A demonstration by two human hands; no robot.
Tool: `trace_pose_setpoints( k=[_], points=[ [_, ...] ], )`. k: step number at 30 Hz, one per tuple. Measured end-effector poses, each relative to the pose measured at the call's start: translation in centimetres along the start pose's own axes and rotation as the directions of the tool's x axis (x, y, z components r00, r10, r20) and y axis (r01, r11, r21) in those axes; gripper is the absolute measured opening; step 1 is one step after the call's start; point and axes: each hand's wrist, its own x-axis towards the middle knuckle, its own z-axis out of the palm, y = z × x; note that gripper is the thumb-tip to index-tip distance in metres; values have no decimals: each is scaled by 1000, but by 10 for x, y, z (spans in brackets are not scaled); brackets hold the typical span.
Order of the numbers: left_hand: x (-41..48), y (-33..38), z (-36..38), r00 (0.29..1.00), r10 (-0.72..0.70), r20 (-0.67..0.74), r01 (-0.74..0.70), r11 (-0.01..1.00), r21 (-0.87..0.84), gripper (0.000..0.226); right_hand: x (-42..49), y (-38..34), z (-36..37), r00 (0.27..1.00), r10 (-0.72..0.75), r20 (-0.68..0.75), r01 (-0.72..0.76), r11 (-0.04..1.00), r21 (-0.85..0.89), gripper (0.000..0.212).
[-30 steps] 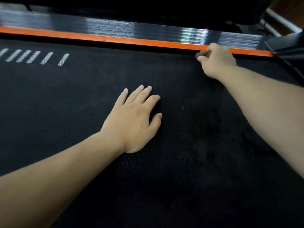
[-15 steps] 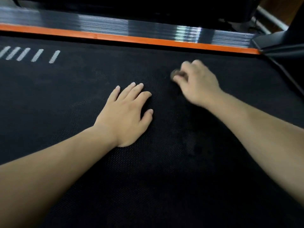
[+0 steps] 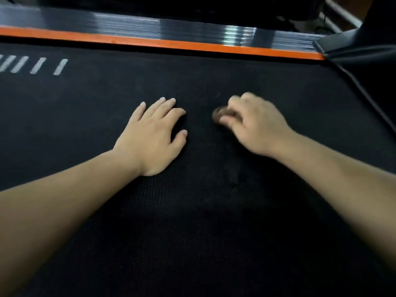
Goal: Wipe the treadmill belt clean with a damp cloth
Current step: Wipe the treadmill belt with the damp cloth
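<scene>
Right hand (image 3: 255, 125) is gripping a small wadded cloth (image 3: 218, 114), blurred, against the treadmill belt (image 3: 192, 232). Left hand (image 3: 153, 136) is lying flat nearby, fingers straight. Cloth is judged soft, light; bunching under fingertips suits.

The left hand (image 3: 152, 136) lay flat, palm down, on the belt (image 3: 192, 243), with its fingers straight and close together and the thumb a little apart. Its bare forearm reached in over the belt's near side. The right hand (image 3: 255, 125), blurred, was just beside it on the belt, fingers curled round a small cloth (image 3: 217, 114), its forearm also bare.
</scene>
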Motion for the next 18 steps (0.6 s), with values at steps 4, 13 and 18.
trace_pose_setpoints(
  k=[4,13,18],
  points=[
    [0,0,0,1000,-1,8,1,1000,-13,66,23,20,0,938,336,-88,-341,939,-51,31],
    [-2,4,-4,1000,2,11,-2,1000,-27,65,-29,-7,-6,987,147,-71,-150,987,-48,29],
    [-6,4,-5,1000,0,-19,-1,999,-40,50,-47,-43,5,960,247,-128,-251,968,-13,27]
  ],
)
